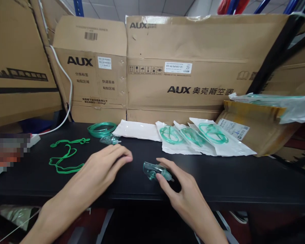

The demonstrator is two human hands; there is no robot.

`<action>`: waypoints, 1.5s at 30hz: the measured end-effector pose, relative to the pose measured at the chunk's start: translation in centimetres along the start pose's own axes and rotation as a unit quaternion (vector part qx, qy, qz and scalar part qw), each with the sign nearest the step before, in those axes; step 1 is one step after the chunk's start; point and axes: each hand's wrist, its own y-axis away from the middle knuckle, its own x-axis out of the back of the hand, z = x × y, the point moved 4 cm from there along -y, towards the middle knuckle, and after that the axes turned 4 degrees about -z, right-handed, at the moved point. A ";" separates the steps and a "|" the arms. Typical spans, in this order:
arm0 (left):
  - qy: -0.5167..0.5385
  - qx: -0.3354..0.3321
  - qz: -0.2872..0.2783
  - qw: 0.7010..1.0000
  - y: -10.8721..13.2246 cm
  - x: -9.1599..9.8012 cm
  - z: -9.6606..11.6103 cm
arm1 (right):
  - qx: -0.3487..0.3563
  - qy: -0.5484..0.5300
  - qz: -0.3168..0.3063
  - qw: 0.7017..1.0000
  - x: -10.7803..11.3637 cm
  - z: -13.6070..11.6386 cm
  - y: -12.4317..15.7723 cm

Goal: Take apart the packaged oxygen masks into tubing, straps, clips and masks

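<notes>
Closest to the camera, two bare forearms reach over the front edge of the black desk [234,176]. The left hand [104,162] hangs above it, loosely curled, a narrow gap between thumb and fingers and nothing seen there, though its underside is hidden. The right hand [179,178] has thumb and forefinger set narrowly about a small clear-green plastic mask [150,168], the thumb overlapping its pale connector; how firmly they press, I cannot tell. That mask is mid-desk from left to right, near the front edge, so under a light pinch its smooth, curved shell could slip away and tumble off. A hard squeeze near the connector might instead bend the shell or work the fitting loose.

Bright green elastic bands [69,142] lie in slack loops beside the left forearm; a sideways sweep of that arm could drag or tangle them. Beyond the left hand, a coil of translucent green tubing [101,129] sits just behind a second clear plastic mask [110,140]; if the coil sprang wider, it could nudge that mask askew. Farther right, flat white pouches showing green tubing [195,139] overlap one another, so tugging one may pull its neighbours along.
</notes>
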 end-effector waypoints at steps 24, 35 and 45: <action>0.104 -0.038 -0.186 0.976 -5.3 -3.2 1.5 | -0.096 -0.134 -0.036 0.986 -0.9 2.2 -1.6; 0.195 -0.019 -0.196 0.961 -6.0 -3.6 1.3 | -0.097 -0.162 -0.030 0.982 -0.3 1.6 -1.5; 0.221 -0.038 -0.173 0.959 -6.3 -3.4 1.5 | -0.105 -0.216 -0.037 0.970 0.1 1.5 -1.7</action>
